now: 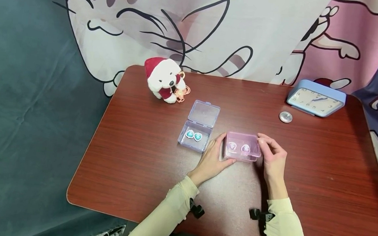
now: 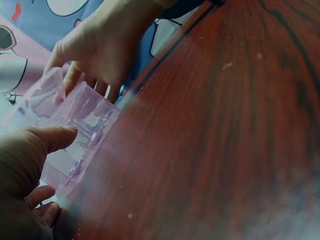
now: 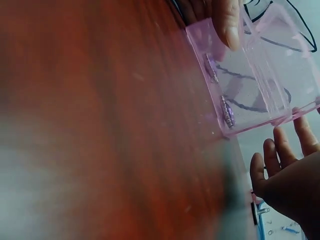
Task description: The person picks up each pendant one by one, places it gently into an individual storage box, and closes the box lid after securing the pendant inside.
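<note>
A clear pink plastic box point(image 1: 249, 159) sits on the table, its lid point(image 1: 243, 137) raised at an angle. My left hand point(image 1: 210, 159) grips the box's left side, with the thumb along the front wall. At the lid's right edge, my right hand point(image 1: 273, 160) pinches the plastic between thumb and fingers. Two purple gem-like pieces point(image 3: 227, 112) lie inside the pink box. Left of it stands a clear bluish box point(image 1: 187, 144) with its lid point(image 1: 204, 113) swung back. Two blue heart-shaped pieces point(image 1: 193, 135) with pale rims lie in that one.
A white plush bear point(image 1: 162, 76) in a red hat stands near the table's point(image 1: 134, 158) back left edge. Toward the back right are a blue clock point(image 1: 318, 99) and a small round silver object point(image 1: 285, 117). A cartoon-print curtain point(image 1: 272, 36) hangs behind.
</note>
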Available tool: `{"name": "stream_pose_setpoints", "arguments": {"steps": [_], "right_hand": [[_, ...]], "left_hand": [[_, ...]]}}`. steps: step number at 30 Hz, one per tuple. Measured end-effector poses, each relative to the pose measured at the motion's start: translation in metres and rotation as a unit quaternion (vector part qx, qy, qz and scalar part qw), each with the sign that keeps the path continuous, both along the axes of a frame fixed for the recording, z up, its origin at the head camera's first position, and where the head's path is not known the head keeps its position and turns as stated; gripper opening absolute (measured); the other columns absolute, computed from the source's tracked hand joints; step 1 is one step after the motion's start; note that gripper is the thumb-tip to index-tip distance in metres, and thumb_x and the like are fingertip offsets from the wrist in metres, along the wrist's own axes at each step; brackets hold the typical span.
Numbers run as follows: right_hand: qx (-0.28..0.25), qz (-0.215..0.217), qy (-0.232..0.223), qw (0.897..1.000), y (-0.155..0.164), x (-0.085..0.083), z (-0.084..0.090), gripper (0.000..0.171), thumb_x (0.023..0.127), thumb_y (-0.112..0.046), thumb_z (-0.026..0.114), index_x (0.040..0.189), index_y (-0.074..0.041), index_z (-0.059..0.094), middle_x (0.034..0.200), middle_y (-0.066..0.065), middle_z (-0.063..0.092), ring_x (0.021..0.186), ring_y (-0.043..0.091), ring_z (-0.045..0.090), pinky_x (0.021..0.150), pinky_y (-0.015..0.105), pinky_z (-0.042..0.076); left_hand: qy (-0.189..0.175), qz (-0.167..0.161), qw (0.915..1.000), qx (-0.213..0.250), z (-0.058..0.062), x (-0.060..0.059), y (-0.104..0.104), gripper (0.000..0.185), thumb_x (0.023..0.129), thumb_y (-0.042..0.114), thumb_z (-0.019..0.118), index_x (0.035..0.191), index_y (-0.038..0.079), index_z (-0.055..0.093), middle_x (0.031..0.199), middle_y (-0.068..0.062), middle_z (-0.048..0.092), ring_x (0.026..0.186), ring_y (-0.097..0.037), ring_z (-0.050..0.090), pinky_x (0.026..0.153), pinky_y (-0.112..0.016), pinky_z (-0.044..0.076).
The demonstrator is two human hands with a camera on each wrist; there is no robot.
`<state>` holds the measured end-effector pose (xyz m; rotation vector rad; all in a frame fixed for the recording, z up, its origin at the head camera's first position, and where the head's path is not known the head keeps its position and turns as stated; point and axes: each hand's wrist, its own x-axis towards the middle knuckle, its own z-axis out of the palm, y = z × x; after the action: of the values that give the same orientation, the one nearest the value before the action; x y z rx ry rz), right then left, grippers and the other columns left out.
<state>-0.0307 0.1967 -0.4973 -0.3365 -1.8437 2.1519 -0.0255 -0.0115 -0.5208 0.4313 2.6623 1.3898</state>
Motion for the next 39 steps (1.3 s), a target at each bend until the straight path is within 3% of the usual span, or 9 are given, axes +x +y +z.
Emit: {"name": "stream_pose_setpoints", "arguments": {"steps": [5,11,20,26,32,39], "right_hand": [[0.075,0.056,0.022,0.995,0.001,0.020,-0.008,0.033,0.091,0.012,0.073,0.123,0.016,0.066,0.130,0.015,0.071,0.115,0.015,0.069,0.100,0.022,0.052],[0.158,0.069,0.031,0.985,-0.004,0.031,-0.017,0.056,0.084,0.014,0.078,0.137,0.006,0.062,0.127,0.026,0.067,0.110,0.016,0.066,0.096,0.017,0.050],[0.147,0.056,0.032,0.987,-0.009,0.033,-0.021,0.061,0.082,0.014,0.081,0.139,0.004,0.061,0.129,0.021,0.067,0.114,0.020,0.064,0.100,0.019,0.048],[0.159,0.044,0.028,0.986,-0.011,0.032,-0.024,0.064,0.079,0.017,0.081,0.139,0.006,0.059,0.130,0.025,0.066,0.113,0.021,0.064,0.100,0.018,0.047],[0.169,0.043,0.024,0.984,-0.020,0.035,-0.005,0.062,0.079,0.018,0.080,0.136,0.011,0.057,0.128,0.033,0.064,0.110,0.028,0.064,0.100,0.021,0.047],[0.177,0.043,0.030,0.983,-0.024,0.038,0.006,0.061,0.080,0.018,0.078,0.136,0.013,0.056,0.122,0.036,0.064,0.106,0.019,0.064,0.097,0.017,0.046]], "left_hand": [[0.014,0.004,0.9999,-0.007,0.000,0.000,0.001,0.098,0.086,0.035,0.088,0.164,0.015,0.032,0.159,-0.007,0.051,0.137,-0.024,0.051,0.114,-0.040,0.045],[0.013,0.002,0.9999,0.002,0.000,0.000,0.001,0.097,0.086,0.032,0.088,0.164,0.015,0.033,0.158,-0.007,0.052,0.137,-0.024,0.052,0.113,-0.040,0.046],[0.027,-0.001,0.9996,-0.004,-0.002,0.000,0.001,0.095,0.087,0.033,0.087,0.163,0.012,0.034,0.158,-0.009,0.052,0.139,-0.025,0.051,0.115,-0.040,0.044],[0.027,0.000,0.9996,-0.007,-0.001,0.000,0.001,0.095,0.087,0.032,0.088,0.163,0.012,0.034,0.158,-0.009,0.052,0.139,-0.025,0.051,0.116,-0.040,0.044],[0.016,0.008,0.9998,-0.008,-0.002,0.001,0.002,0.097,0.086,0.032,0.089,0.164,0.015,0.034,0.157,-0.007,0.053,0.137,-0.024,0.052,0.114,-0.041,0.045],[0.000,0.003,1.0000,0.005,0.003,0.005,0.002,0.097,0.088,0.031,0.087,0.165,0.014,0.031,0.162,-0.008,0.048,0.144,-0.025,0.048,0.119,-0.041,0.041]]}}
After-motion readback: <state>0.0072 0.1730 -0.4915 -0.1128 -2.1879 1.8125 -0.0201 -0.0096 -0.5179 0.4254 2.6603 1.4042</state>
